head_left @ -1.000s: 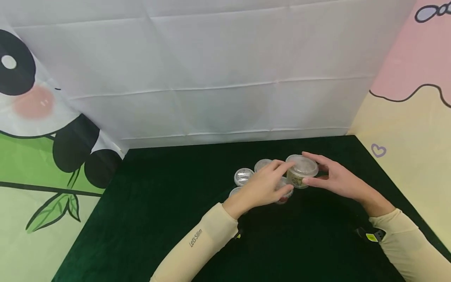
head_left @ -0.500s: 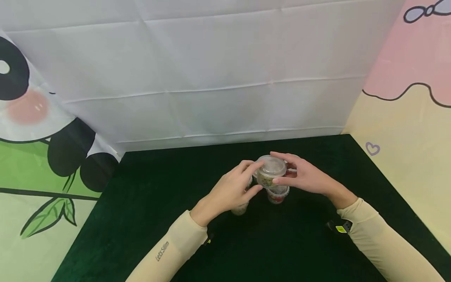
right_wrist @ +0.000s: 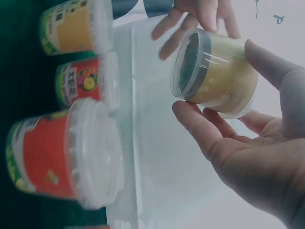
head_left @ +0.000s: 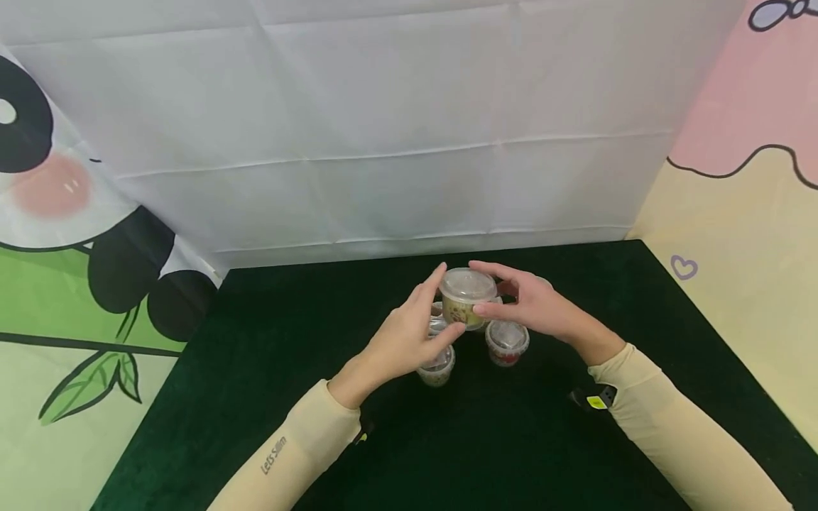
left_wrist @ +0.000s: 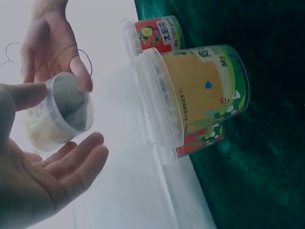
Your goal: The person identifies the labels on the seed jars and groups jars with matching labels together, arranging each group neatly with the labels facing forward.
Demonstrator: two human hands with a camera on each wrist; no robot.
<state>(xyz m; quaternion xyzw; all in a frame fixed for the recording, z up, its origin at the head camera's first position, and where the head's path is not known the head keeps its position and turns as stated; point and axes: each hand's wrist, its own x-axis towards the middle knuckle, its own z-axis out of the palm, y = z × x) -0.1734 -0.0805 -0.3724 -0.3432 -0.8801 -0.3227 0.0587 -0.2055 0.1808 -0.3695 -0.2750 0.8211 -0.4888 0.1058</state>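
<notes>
A clear-lidded plastic cup with a yellowish label is held up above the table by my right hand. In the right wrist view, the right thumb and fingers grip this cup from opposite sides. My left hand is beside it, fingers extended along its left side and thumb low at the front. In the left wrist view, the left thumb overlaps the cup's rim, while the other fingers spread out beneath. A red-labelled cup and a pale-looking cup stand below the hands.
More lidded cups stand close by, partly hidden by the hands; one has an orange label, another a red label. A dark green cloth covers the table. White fabric hangs behind, printed panels at both sides.
The yellowish cup has moved left and up with my right hand, away from the group. My left hand has shifted left, its fingers now along the cup's side, uncovering the red-labelled cup.
</notes>
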